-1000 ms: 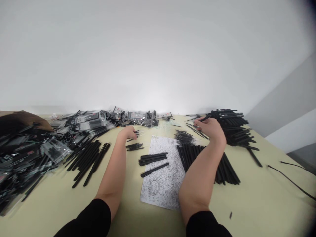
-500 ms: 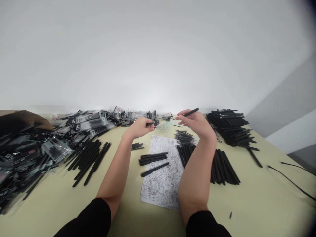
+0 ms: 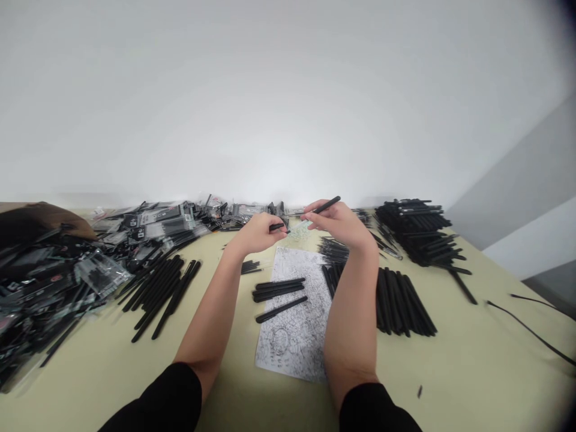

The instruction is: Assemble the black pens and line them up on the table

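My left hand is closed, its fingers pinching a short black pen part, mostly hidden by the hand. My right hand grips a black pen between thumb and fingers, with its back end pointing up and right. The two hands are close but apart, on either side of a small heap of pale green, clear bits. Below them lies a sheet of paper covered in scribbles, with several black pens across its left edge. Thin dark refill-like sticks lie by my right wrist.
Many black-and-clear plastic packets cover the left side, with a brown bag behind. More black pens lie beside them. A row of pens and a stacked pile sit right, near black cables.
My right hand has moved left with its pen, closer to my left hand. The left hand has shifted only slightly right, still pinching the black part.
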A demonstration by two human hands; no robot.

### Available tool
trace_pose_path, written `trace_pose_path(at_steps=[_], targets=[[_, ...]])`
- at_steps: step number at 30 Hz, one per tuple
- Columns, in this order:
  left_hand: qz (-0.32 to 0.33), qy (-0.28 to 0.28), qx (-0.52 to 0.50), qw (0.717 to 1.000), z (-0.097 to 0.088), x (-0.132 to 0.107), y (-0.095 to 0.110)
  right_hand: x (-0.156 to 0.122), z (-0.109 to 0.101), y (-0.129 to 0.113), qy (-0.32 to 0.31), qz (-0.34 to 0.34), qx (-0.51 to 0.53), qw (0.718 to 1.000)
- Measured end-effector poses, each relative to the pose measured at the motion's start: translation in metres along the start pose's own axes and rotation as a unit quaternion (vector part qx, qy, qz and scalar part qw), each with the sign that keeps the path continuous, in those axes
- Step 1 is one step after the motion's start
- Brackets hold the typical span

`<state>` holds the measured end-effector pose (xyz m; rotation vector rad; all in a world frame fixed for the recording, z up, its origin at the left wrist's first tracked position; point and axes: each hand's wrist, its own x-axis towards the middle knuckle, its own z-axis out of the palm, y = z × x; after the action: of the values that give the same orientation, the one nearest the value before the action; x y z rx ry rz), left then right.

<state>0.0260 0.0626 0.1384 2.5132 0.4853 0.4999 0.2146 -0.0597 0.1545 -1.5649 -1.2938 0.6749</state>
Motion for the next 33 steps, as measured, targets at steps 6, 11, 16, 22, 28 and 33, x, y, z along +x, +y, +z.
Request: trace_pose_path(at_steps=[6,11,16,22,28,33], targets=[[0.009,0.003,-0.012,1.0,-0.001,-0.001,0.001,0.0,0.004,-0.003,-0.014,-0.024,0.008,1.0],[0.005,0.003,0.002,1.0,-0.001,-0.001,0.0,-0.003,0.004,-0.006,-0.014,-0.032,0.02,0.999],[0.009,0.008,-0.015,1.0,-0.003,-0.001,-0.002,-0.005,0.001,-0.005,0.0,-0.023,0.031,0.999],[0.007,0.009,-0.024,1.0,-0.003,-0.002,-0.001,-0.005,0.003,-0.007,-0.007,-0.028,0.006,1.0],[0.026,0.029,-0.038,0.999,-0.002,-0.001,0.005,0.001,0.014,-0.009,-0.027,-0.04,0.004,0.999],[0.031,0.066,-0.067,0.995,-0.005,-0.001,0.01,0.005,0.022,-0.011,-0.052,-0.08,0.052,0.994]])
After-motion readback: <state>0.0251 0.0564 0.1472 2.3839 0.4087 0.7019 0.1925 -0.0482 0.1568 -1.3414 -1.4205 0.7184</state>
